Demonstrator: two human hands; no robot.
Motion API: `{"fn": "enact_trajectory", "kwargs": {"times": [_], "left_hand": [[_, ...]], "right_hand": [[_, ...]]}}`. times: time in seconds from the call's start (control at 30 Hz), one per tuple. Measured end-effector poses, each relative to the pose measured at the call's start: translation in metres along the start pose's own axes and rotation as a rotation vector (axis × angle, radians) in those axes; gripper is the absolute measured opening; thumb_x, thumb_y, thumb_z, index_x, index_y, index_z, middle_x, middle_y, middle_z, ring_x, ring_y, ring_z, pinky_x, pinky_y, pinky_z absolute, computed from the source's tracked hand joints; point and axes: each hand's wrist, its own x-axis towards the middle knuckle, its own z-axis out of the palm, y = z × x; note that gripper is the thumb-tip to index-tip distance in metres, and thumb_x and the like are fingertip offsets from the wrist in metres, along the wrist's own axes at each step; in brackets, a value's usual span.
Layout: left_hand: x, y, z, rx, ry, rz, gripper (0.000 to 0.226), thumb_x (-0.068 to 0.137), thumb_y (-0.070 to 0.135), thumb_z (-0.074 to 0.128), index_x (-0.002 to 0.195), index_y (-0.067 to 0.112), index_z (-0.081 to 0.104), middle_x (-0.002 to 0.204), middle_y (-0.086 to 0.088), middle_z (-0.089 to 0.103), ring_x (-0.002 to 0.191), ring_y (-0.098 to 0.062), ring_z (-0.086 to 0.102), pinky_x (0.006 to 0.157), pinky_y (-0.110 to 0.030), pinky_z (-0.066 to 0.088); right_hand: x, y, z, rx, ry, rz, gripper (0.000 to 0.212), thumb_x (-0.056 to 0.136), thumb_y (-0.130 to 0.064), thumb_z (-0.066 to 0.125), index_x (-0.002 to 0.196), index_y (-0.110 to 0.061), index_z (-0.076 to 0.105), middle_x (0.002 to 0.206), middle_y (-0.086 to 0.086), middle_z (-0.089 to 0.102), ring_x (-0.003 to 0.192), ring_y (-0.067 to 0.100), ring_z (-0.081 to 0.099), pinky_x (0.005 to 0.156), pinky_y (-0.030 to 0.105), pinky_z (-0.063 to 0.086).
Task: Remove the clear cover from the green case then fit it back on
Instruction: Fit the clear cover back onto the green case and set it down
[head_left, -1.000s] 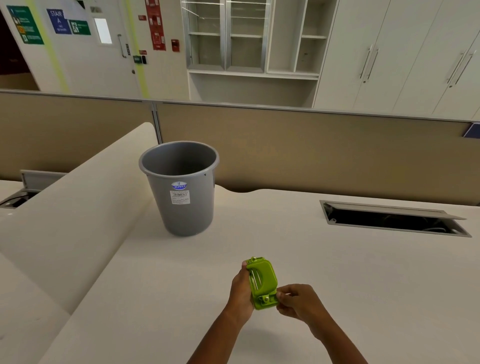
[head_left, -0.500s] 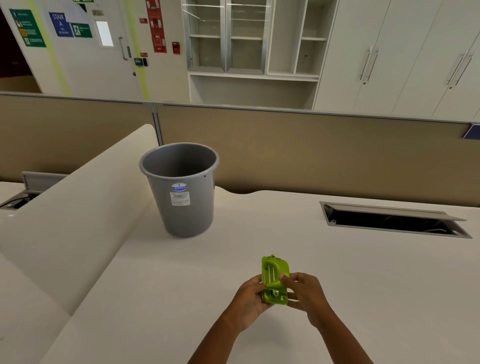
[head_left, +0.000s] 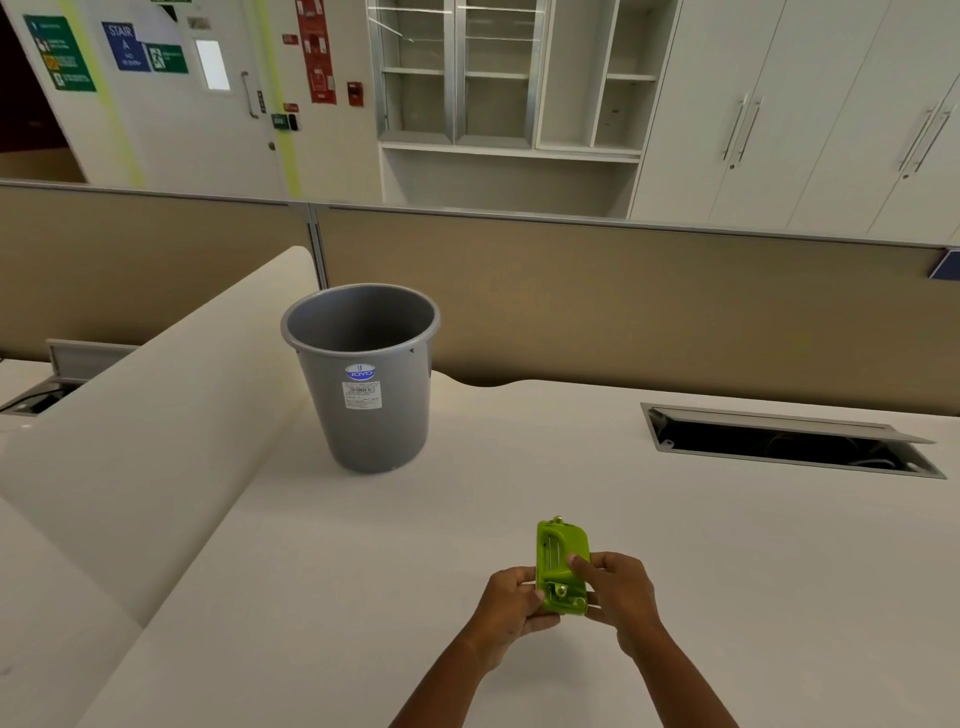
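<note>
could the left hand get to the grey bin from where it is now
Probably yes. The grey bin stands upright on the desk, ahead and to the left of the left hand, with bare desk between them. But that hand is busy holding the green case with the right hand.

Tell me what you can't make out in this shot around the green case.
Head view only:
- Clear cover: too transparent and small to tell whether it sits on the green case.
- Case's lower edges: hidden by the left hand and right hand.
- Grey bin bottom: hidden by its wall.
- Table hatch contents: too dark.
</note>
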Motion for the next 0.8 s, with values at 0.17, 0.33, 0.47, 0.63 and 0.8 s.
{"fn": "enact_trajectory", "kwargs": {"times": [0.17,0.33,0.47,0.63,0.8], "left_hand": [[0.0,-0.003,0.0,0.004,0.023,0.031,0.028,0.094,-0.001,0.042,0.116,-0.007,0.056,0.098,-0.013,0.066,0.065,-0.002,0.07,0.07,-0.017,0.057],[0.006,-0.006,0.006,0.028,0.151,0.029,0.028,0.09,-0.009,0.041,0.112,-0.011,0.059,0.107,-0.027,0.066,0.052,-0.006,0.068,0.055,-0.016,0.056],[0.01,-0.009,0.009,0.02,0.247,0.01,0.031,0.089,-0.012,0.038,0.11,-0.012,0.06,0.091,-0.021,0.066,0.046,-0.006,0.065,0.047,-0.016,0.055],[0.009,-0.012,0.014,-0.016,0.303,-0.017,0.026,0.089,-0.01,0.043,0.105,-0.014,0.063,0.092,-0.026,0.068,0.037,-0.007,0.064,0.041,-0.017,0.053],[0.005,-0.015,0.017,-0.107,0.25,-0.072,0.025,0.091,-0.004,0.047,0.111,-0.013,0.059,0.105,-0.028,0.066,0.064,-0.017,0.065,0.056,-0.02,0.057]], "right_hand": [[0.001,0.003,-0.001,0.039,0.021,0.032,0.016,0.084,-0.013,0.064,0.083,0.004,0.063,0.1,0.034,0.067,0.092,0.045,0.066,0.08,0.049,0.056],[-0.003,0.002,0.005,-0.05,0.042,-0.026,0.016,0.082,-0.015,0.067,0.078,0.001,0.065,0.084,0.025,0.068,0.091,0.041,0.066,0.081,0.05,0.057],[-0.003,0.006,0.007,-0.078,0.04,-0.05,0.017,0.08,-0.013,0.069,0.067,-0.004,0.062,0.072,0.016,0.061,0.079,0.033,0.063,0.082,0.051,0.055],[-0.001,0.013,0.008,-0.08,0.07,-0.048,0.017,0.08,-0.013,0.068,0.072,0.0,0.062,0.075,0.019,0.062,0.08,0.035,0.063,0.082,0.052,0.055],[0.002,0.017,0.005,-0.094,0.115,-0.067,0.017,0.08,-0.013,0.068,0.079,0.004,0.067,0.076,0.018,0.064,0.077,0.03,0.06,0.081,0.05,0.055]]}}
